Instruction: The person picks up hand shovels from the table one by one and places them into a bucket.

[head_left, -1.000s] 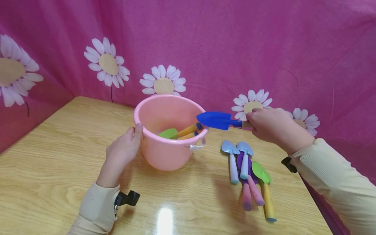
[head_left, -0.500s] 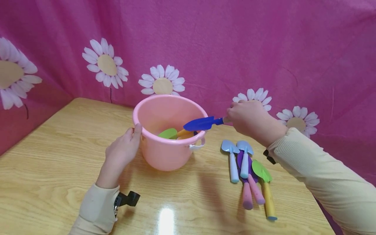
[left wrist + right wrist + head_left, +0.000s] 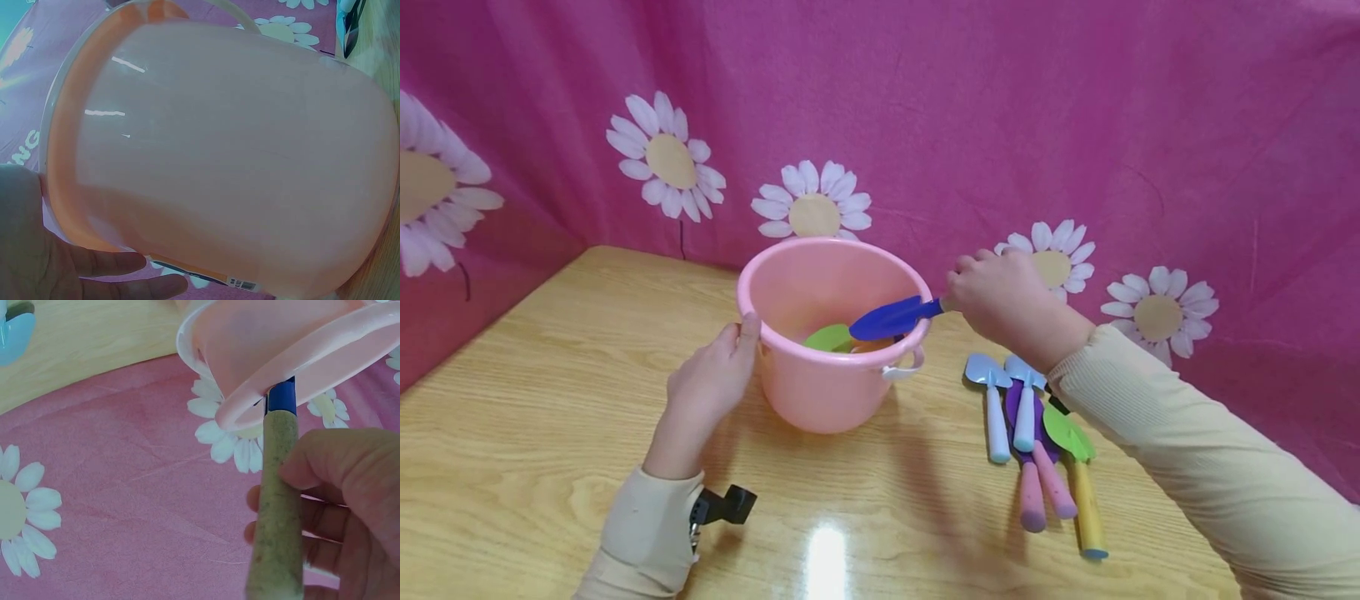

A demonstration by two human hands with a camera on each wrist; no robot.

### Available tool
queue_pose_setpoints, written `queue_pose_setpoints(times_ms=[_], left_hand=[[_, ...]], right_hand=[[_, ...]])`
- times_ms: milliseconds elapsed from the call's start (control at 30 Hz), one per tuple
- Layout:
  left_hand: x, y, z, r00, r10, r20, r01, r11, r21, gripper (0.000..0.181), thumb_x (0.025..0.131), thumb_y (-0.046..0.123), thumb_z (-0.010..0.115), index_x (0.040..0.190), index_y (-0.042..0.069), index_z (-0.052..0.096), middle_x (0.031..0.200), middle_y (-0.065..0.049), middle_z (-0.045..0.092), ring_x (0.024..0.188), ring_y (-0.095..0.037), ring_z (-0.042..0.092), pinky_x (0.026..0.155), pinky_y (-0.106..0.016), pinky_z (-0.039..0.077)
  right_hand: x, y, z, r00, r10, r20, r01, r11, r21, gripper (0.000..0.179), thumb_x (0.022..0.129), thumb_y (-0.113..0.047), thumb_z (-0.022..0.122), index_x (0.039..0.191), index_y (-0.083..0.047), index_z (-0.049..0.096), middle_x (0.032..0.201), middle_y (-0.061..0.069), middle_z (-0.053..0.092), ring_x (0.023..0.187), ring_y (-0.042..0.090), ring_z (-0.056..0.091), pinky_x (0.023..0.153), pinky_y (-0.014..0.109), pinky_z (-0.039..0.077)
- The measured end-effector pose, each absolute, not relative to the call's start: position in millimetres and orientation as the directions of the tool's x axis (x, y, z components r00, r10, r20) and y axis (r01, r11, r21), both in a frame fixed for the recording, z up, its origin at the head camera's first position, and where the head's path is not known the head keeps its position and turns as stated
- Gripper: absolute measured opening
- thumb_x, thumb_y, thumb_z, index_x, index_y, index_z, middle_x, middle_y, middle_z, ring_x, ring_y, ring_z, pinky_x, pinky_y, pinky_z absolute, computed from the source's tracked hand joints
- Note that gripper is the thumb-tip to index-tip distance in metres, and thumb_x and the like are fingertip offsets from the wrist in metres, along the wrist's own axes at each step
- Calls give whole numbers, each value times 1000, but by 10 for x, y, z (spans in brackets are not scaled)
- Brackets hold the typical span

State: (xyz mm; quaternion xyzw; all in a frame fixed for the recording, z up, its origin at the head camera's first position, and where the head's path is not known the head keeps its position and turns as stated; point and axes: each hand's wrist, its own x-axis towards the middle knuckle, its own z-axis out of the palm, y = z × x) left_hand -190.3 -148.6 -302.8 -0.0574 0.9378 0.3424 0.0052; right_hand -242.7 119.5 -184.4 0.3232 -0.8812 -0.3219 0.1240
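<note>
A pink bucket [image 3: 823,392] stands upright on the wooden table. My left hand [image 3: 711,387] holds its near left rim, thumb over the edge; the left wrist view shows fingers [image 3: 134,289] stretched along the outer wall. In my right hand [image 3: 1000,292] is a blue trowel [image 3: 887,320], gripped by its wooden handle [image 3: 278,500]. The trowel's blade slants over the right rim into the bucket's mouth. Inside the bucket lie a green blade [image 3: 829,338] and orange handles, partly hidden by the blue blade.
Right of the bucket lies a pile of small garden tools: two light-blue trowels [image 3: 996,421], purple tools with pink handles [image 3: 1032,500], and a green trowel with a yellow handle [image 3: 1086,508]. A pink daisy curtain [image 3: 925,108] hangs behind the table [image 3: 550,400].
My right hand has moved left with the blue trowel, bringing its blade from beside the right rim to over the bucket's inside. My left hand has stayed at the rim.
</note>
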Motion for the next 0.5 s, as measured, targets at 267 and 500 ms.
queue_pose_setpoints(times_ms=[267, 500], left_hand=[[-1892, -1488, -3022, -993, -109, -52, -116, 753, 648, 85, 86, 61, -5, 137, 2, 28, 134, -24, 38, 115, -46, 39, 80, -60, 34], [-1902, -1487, -3028, -994, -102, -40, -104, 760, 642, 86, 86, 61, -6, 138, 2, 28, 134, -24, 37, 117, -46, 37, 82, -62, 32]], right_hand=[[-2449, 1046, -1849, -695, -718, 41, -527, 546, 651, 16, 81, -22, 66, 93, -10, 64, 88, 5, 63, 78, 22, 59, 63, 37, 49], [-2440, 960, -2025, -651, -756, 70, -583, 557, 591, 14, 78, -26, 67, 80, -14, 61, 72, 0, 60, 63, 18, 57, 52, 32, 47]])
